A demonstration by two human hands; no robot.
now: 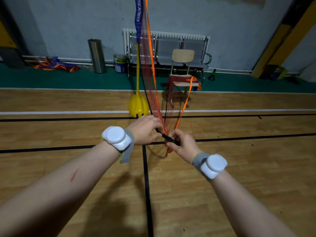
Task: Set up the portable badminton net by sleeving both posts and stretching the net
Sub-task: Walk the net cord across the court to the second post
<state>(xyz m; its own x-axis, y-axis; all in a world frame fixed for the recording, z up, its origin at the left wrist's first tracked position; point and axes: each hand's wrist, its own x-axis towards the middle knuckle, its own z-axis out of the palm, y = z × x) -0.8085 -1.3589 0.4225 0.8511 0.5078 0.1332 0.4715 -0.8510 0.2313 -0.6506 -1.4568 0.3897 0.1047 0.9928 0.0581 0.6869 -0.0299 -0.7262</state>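
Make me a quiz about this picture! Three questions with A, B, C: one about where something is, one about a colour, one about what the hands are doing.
1. Where does the yellow base stand?
A. on a table
B. on the wood floor by the white line
C. in a box

2. What colour is the sleeve atop the post?
A. green
B. white
C. blue

3. What are the left hand and right hand doing?
A. both grip the net
B. both hang open
C. both lie flat on the floor

Answers: 1 B, floorboards lie under it at the line. 2 C, it shows blue. 3 A, both hands' fingers curl round the net's end.
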